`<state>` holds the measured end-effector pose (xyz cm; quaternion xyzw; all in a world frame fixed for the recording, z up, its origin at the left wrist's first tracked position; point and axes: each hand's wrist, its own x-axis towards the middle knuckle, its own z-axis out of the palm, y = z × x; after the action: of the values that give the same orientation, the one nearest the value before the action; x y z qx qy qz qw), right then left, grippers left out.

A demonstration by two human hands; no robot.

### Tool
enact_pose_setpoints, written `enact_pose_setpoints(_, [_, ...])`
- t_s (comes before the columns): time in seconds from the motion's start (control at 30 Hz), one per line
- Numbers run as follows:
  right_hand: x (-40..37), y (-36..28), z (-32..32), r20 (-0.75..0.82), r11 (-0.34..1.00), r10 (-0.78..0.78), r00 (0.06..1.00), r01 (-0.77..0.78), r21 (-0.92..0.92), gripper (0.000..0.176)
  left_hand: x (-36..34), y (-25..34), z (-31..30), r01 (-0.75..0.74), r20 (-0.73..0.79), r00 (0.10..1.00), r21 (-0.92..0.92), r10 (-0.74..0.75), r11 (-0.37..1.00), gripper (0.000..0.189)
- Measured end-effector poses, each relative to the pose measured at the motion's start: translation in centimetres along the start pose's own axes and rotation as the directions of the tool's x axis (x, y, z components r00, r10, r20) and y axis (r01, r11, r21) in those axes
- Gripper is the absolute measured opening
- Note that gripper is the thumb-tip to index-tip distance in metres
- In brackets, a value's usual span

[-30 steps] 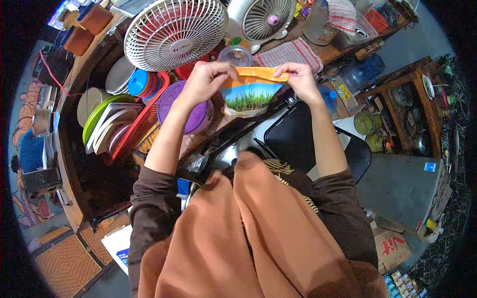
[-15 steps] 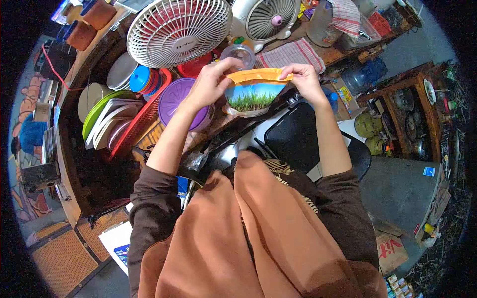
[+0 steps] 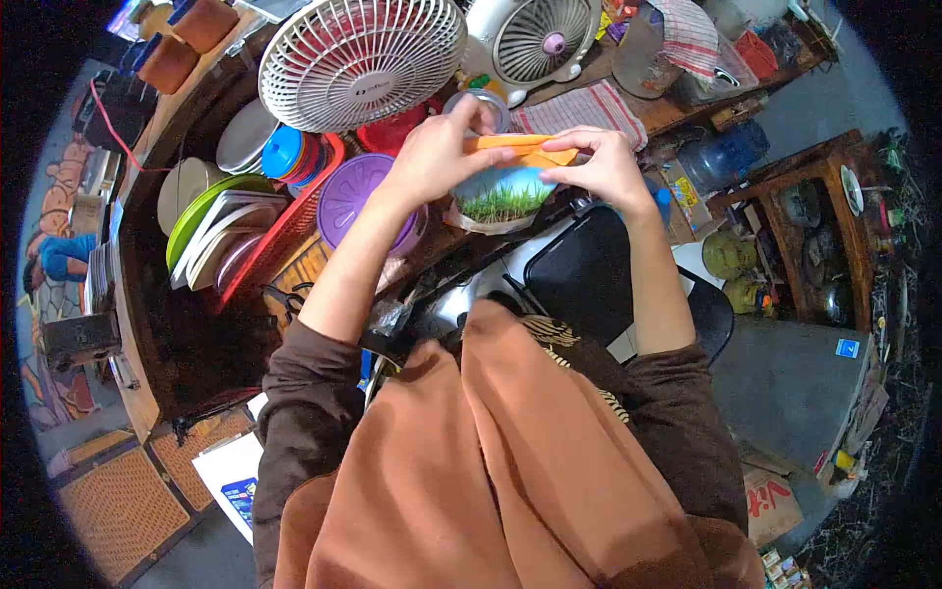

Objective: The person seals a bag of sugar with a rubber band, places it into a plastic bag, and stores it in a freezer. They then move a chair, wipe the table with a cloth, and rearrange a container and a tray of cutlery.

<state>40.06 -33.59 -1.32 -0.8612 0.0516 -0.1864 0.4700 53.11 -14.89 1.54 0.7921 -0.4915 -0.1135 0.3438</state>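
Both hands are raised in front of me over the counter edge. Between them is a printed packet (image 3: 502,203) with green grass, blue sky and an orange top band. My left hand (image 3: 444,152) grips the left part of the orange band, its thumb lying along the front. At the right end, my right hand (image 3: 605,172) pinches the band between thumb and fingers. The band looks folded over, and the fingers cover part of it. Just behind my left hand, a clear plastic tub shows in part. A purple round lid (image 3: 358,201) lies left of the packet.
Two fans, a large white one (image 3: 358,69) and a smaller one (image 3: 545,44), stand behind. Stacked plates (image 3: 221,231) and a red basket (image 3: 270,245) fill the left side. A checked cloth (image 3: 589,110) lies at the back right. Below stands a black chair (image 3: 579,260).
My hands have come closer together along the orange band. The band now looks folded down, narrower than before. My right thumb has moved onto its front, and the view has shifted slightly.
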Motion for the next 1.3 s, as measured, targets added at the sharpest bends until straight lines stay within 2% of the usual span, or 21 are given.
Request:
enact_pose_setpoints(0.07, [0.1,-0.2,-0.3,0.003,0.996,-0.059,0.998,0.059,-0.072,0.016,0.4,-0.5,0.9,-0.105,-0.149,0.983,0.036,0.109,0.994,0.031])
enact_pose_setpoints(0.13, [0.2,0.4,-0.1,0.024,0.998,0.001,1.0,0.001,-0.065,0.021,0.6,-0.9,0.8,-0.111,-0.138,0.983,0.094,0.123,0.989,0.026])
enact_pose_setpoints(0.2, [0.0,1.8,1.1,0.002,0.998,0.036,0.999,-0.036,-0.046,0.022,0.4,-0.9,0.7,-0.059,-0.079,0.994,0.226,0.079,0.972,0.024])
enact_pose_setpoints(0.27, [-0.2,1.4,2.2,-0.107,0.932,0.133,0.985,-0.088,0.35,0.026,0.3,-0.7,0.8,-0.057,-0.114,0.99,0.205,0.081,0.977,0.02])
enact_pose_setpoints(0.37, [-0.3,2.6,2.6,-0.046,0.872,0.124,0.991,-0.086,0.482,0.025,0.4,-1.2,0.8,-0.129,-0.107,0.983,0.192,0.152,0.973,0.019])
enact_pose_setpoints(0.43, [-0.5,3.1,2.6,0.006,0.802,0.123,0.992,-0.102,0.589,0.023,0.2,-1.1,0.7,-0.142,-0.13,0.981,0.002,0.141,0.99,0.018])
enact_pose_setpoints(0.47, [-0.5,3.2,2.5,0.006,0.802,0.122,0.992,-0.102,0.588,0.023,0.3,-1.2,0.7,-0.142,-0.132,0.981,0.002,0.141,0.99,0.018])
enact_pose_setpoints(0.53, [-0.4,3.4,2.6,0.035,0.746,0.191,0.981,-0.168,0.645,0.022,0.1,-1.7,0.4,-0.096,-0.14,0.987,-0.165,0.073,0.982,0.019])
enact_pose_setpoints(0.57, [-0.4,3.6,2.6,0.041,0.743,0.188,0.981,-0.17,0.647,0.022,-0.2,-1.9,0.1,-0.093,-0.103,0.991,-0.098,0.083,0.991,0.018])
enact_pose_setpoints(0.63, [-0.5,4.1,2.5,0.037,0.806,0.089,0.995,-0.094,0.585,0.018,-0.5,-2.2,-0.2,-0.106,-0.1,0.99,-0.078,0.098,0.991,0.018])
enact_pose_setpoints(0.7, [-0.8,4.4,2.7,0.015,0.808,0.048,0.999,-0.048,0.588,0.018,-0.6,-2.8,-0.2,-0.123,-0.092,0.989,-0.061,0.117,0.991,0.018])
enact_pose_setpoints(0.77, [-1.0,4.5,2.9,-0.006,0.808,0.006,1.0,-0.001,0.59,0.019,-0.5,-3.3,-0.2,-0.305,-0.151,0.942,-0.016,0.299,0.952,0.019])
enact_pose_setpoints(0.8, [-1.1,4.5,3.0,-0.012,0.823,0.019,1.0,-0.009,0.567,0.022,-0.7,-3.5,-0.1,-0.301,-0.149,0.944,-0.014,0.295,0.954,0.019])
enact_pose_setpoints(0.9, [-1.0,4.7,3.4,-0.027,0.839,0.039,0.999,-0.018,0.543,0.023,-1.6,-3.0,0.2,-0.381,-0.139,0.899,0.225,0.416,0.897,0.019])
enact_pose_setpoints(0.93, [-0.9,4.8,3.4,-0.037,0.842,0.047,0.998,-0.02,0.539,0.023,-1.7,-3.1,0.2,-0.381,-0.138,0.899,0.225,0.416,0.897,0.019])
enact_pose_setpoints(1.0, [-1.0,5.1,3.6,-0.049,0.859,0.039,0.998,-0.008,0.513,0.023,-1.9,-3.3,0.2,-0.4,-0.089,0.885,0.354,0.456,0.845,0.012])
enact_pose_setpoints(1.1, [-1.1,5.1,3.5,-0.049,0.878,0.048,0.998,-0.018,0.478,0.023,-1.0,0.3,-1.1,-0.347,-0.024,0.919,0.428,0.394,0.835,0.02])
enact_pose_setpoints(1.2, [-1.0,4.5,3.3,-0.017,0.868,0.054,0.998,-0.038,0.496,0.023,0.6,1.8,0.4,-0.251,-0.106,0.938,0.444,0.329,0.86,0.029])
enact_pose_setpoints(1.27, [-0.8,4.2,3.2,-0.003,0.854,0.043,0.999,-0.035,0.519,0.023,1.1,1.6,1.3,-0.217,-0.089,0.953,0.467,0.289,0.857,0.028])
enact_pose_setpoints(1.3, [-0.8,4.1,3.2,-0.008,0.86,0.034,0.999,-0.025,0.51,0.023,1.3,1.4,1.6,-0.206,-0.031,0.967,0.484,0.252,0.85,0.029])
